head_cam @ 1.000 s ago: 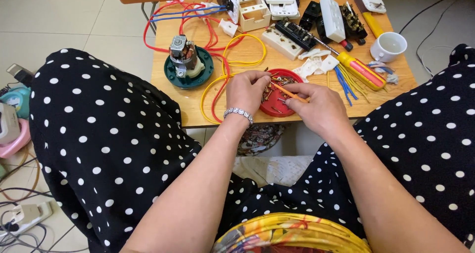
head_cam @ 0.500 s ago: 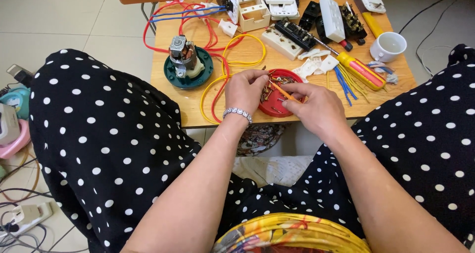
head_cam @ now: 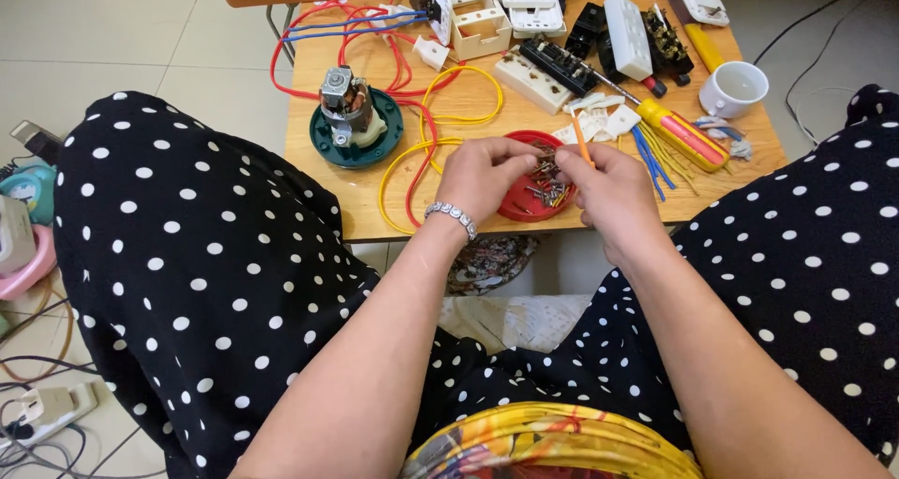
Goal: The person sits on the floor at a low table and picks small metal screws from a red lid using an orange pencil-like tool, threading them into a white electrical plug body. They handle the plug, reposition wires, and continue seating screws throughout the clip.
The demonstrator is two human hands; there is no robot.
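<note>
**Both hands over the red dish of screws**

The left hand (head_cam: 487, 172) curls over the near-left edge of the red dish (head_cam: 520, 206), fingertips pressed together down among the screws (head_cam: 545, 177); whether one is actually pinched between them cannot be made out, since the fingers cover the spot. The right hand (head_cam: 613, 189) sits just beside it on the other side of the dish, its grip closed on a thin orange tool (head_cam: 582, 144) that rises from the fingers and tilts away from the person and slightly left. The tool's lower end is hidden in the hand.

The screws lie directly under and between the two grips, a loose heap with no common axis; the left hand is the nearer to them, touching the pile.

Outward from the grips: a yellow wire (head_cam: 440, 151) loops to the left, a small motor on a green base (head_cam: 354, 118) stands farther left, and a yellow-and-red screwdriver (head_cam: 679, 131) lies to the right beyond the right hand. White switch parts crowd the far side of the wooden surface (head_cam: 361, 198), partly cut off by the top edge.
</note>
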